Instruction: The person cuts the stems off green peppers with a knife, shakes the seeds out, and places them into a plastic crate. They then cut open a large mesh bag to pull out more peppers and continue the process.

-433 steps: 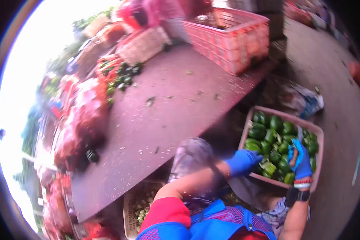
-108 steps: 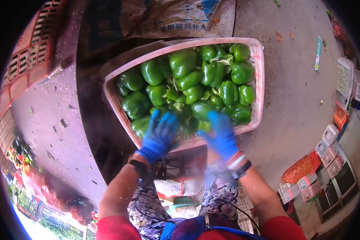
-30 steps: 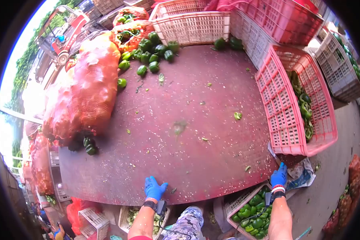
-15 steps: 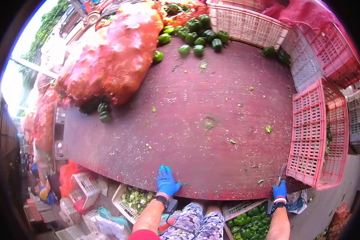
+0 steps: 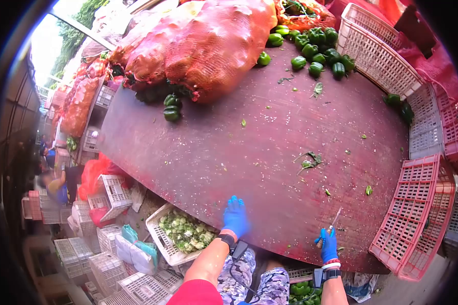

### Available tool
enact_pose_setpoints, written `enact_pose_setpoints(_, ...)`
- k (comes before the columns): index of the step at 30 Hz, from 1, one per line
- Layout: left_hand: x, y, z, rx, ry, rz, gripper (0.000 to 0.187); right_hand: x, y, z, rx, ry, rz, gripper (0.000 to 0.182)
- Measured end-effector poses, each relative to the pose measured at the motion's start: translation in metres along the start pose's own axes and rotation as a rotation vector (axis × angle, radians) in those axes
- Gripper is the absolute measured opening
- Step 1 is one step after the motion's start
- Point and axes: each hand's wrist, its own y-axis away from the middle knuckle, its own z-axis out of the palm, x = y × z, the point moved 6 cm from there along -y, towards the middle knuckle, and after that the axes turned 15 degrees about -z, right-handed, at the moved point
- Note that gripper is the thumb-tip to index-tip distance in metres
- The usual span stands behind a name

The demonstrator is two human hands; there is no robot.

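Note:
My left hand (image 5: 235, 217), in a blue glove, rests flat near the front edge of a dark red tabletop (image 5: 203, 157), fingers stretched out and holding nothing. To its right, my gloved right hand (image 5: 328, 245) is wrapped round the handle of a small knife (image 5: 336, 217), whose thin blade points up and away over the tabletop. Green leaf scraps (image 5: 308, 161) and pale crumbs lie scattered ahead of both hands. Several green bell peppers (image 5: 318, 51) are heaped at the back, beside a large orange-red mesh sack (image 5: 213, 51).
A pink crate (image 5: 407, 208) stands tilted at the right edge, and a pale crate (image 5: 376, 53) at the back. Below the front edge are a white crate of pale trimmings (image 5: 185, 231) and more green peppers (image 5: 304, 292). Stacked crates (image 5: 107, 269) and a person (image 5: 58, 185) are at left.
My right hand has come from the table's edge beside the pink crate to above the tabletop, bringing the knife with it. My left hand stays flat. The view has swung left.

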Motion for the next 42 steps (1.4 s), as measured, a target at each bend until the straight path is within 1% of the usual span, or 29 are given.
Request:
enact_pose_setpoints(1, -0.003, -0.004, 0.002, -0.024, -0.008, 0.022, 0.11, -0.015, -0.004, 0.026, -0.037, 0.068, 0.05, 0.031)
enact_pose_setpoints(2, -0.009, -0.012, 0.005, 0.115, -0.034, 0.078, 0.091, -0.031, -0.008, 0.05, 0.011, 0.064, 0.013, 0.027)
enact_pose_setpoints(3, -0.017, -0.022, -0.005, -0.012, 0.073, 0.11, 0.083, -0.03, -0.02, 0.064, -0.003, 0.061, -0.054, 0.024)
enact_pose_setpoints(5, -0.032, -0.055, -0.052, -0.262, 0.297, 0.173, 0.067, -0.025, -0.044, 0.089, -0.033, 0.059, -0.193, 0.019)
enact_pose_setpoints(6, -0.051, -0.085, -0.055, -0.123, 0.511, 0.117, 0.053, -0.034, -0.049, 0.1, -0.019, 0.162, -0.2, 0.013)
enact_pose_setpoints(7, -0.066, -0.104, -0.086, -0.011, 0.533, 0.049, 0.049, -0.033, -0.06, 0.11, -0.026, 0.185, -0.169, 0.014)
enact_pose_setpoints(8, -0.082, -0.144, -0.096, 0.095, 0.581, 0.044, 0.045, -0.03, -0.071, 0.116, -0.032, 0.209, -0.135, 0.015)
enact_pose_setpoints(9, -0.099, -0.166, -0.127, 0.278, 0.704, 0.02, 0.042, -0.027, -0.08, 0.122, -0.037, 0.234, -0.098, 0.016)
enact_pose_setpoints(10, -0.113, -0.184, -0.169, 0.29, 0.788, -0.024, 0.04, -0.03, -0.088, 0.127, -0.034, 0.433, -0.119, 0.018)
enact_pose_setpoints(11, -0.13, -0.22, -0.184, 0.522, 0.837, -0.006, 0.037, -0.036, -0.096, 0.133, -0.032, 0.63, -0.139, 0.02)
enact_pose_setpoints(12, -0.148, -0.26, -0.198, 0.33, 1.139, -0.087, 0.037, -0.043, -0.101, 0.14, -0.029, 0.825, -0.158, 0.022)
enact_pose_setpoints(13, -0.154, -0.271, -0.227, 0.137, 1.506, -0.055, 0.044, -0.051, -0.101, 0.149, -0.013, 0.915, -0.164, 0.023)
enact_pose_setpoints(14, -0.161, -0.283, -0.254, 0.108, 1.71, -0.004, 0.054, -0.062, -0.097, 0.158, 0.006, 1.008, -0.168, 0.024)
enact_pose_setpoints(15, -0.167, -0.289, -0.278, 0.151, 1.726, 0.05, 0.062, -0.07, -0.095, 0.164, 0.024, 1.1, -0.174, 0.026)
enact_pose_setpoints(17, -0.179, -0.307, -0.31, 0.285, 1.587, 0.077, 0.071, -0.069, -0.094, 0.165, 0.023, 1.099, -0.203, 0.022)
enact_pose_setpoints(19, -0.185, -0.33, -0.317, 0.164, 1.632, 0.088, 0.072, -0.068, -0.093, 0.166, 0.003, 1.084, -0.193, 0.023)
enact_pose_setpoints(20, -0.181, -0.337, -0.319, 0.017, 1.667, 0.187, 0.071, -0.07, -0.093, 0.166, -0.018, 1.072, -0.168, 0.024)
enact_pose_setpoints(21, -0.182, -0.34, -0.314, -0.012, 1.702, 0.112, 0.068, -0.072, -0.093, 0.166, -0.035, 1.059, -0.144, 0.026)
enact_pose_setpoints(23, -0.184, -0.354, -0.314, -0.004, 1.753, 0.066, 0.065, -0.074, -0.095, 0.167, -0.027, 1.069, -0.155, 0.024)
enact_pose_setpoints(24, -0.194, -0.395, -0.305, 0.212, 1.336, 0.065, 0.065, -0.075, -0.094, 0.168, -0.025, 1.067, -0.171, 0.021)
enact_pose_setpoints(25, -0.189, -0.395, -0.31, 0.47, 0.911, 0.027, 0.064, -0.078, -0.094, 0.168, -0.029, 1.071, -0.181, 0.018)
enact_pose_setpoints(26, -0.179, -0.381, -0.324, 0.733, 0.484, -0.085, 0.063, -0.081, -0.093, 0.169, -0.042, 1.057, -0.165, 0.019)
enact_pose_setpoints(29, -0.162, -0.349, -0.347, 0.617, 0.392, -0.17, 0.063, -0.079, -0.092, 0.168, -0.029, 1.072, -0.193, 0.019)
enact_pose_setpoints(30, -0.163, -0.346, -0.348, 0.596, 0.373, -0.179, 0.059, -0.078, -0.093, 0.169, -0.041, 1.074, -0.193, 0.021)
enact_pose_setpoints(33, -0.169, -0.349, -0.329, 0.684, 0.304, -0.023, 0.054, -0.08, -0.09, 0.168, -0.067, 1.091, -0.191, 0.025)
enact_pose_setpoints(34, -0.176, -0.359, -0.32, 0.529, 0.284, -0.061, 0.056, -0.081, -0.09, 0.169, -0.071, 1.102, -0.194, 0.025)
enact_pose_setpoints(37, -0.172, -0.364, -0.328, 0.461, 0.203, -0.097, 0.047, -0.082, -0.091, 0.171, -0.094, 1.108, -0.215, 0.025)
enact_pose_setpoints(38, -0.167, -0.358, -0.334, 0.472, 0.149, -0.149, 0.044, -0.081, -0.09, 0.171, -0.104, 1.106, -0.225, 0.025)
enact_pose_setpoints(42, -0.158, -0.347, -0.334, 0.468, 0.03, -0.22, 0.037, -0.08, -0.091, 0.169, -0.124, 1.139, -0.226, 0.024)
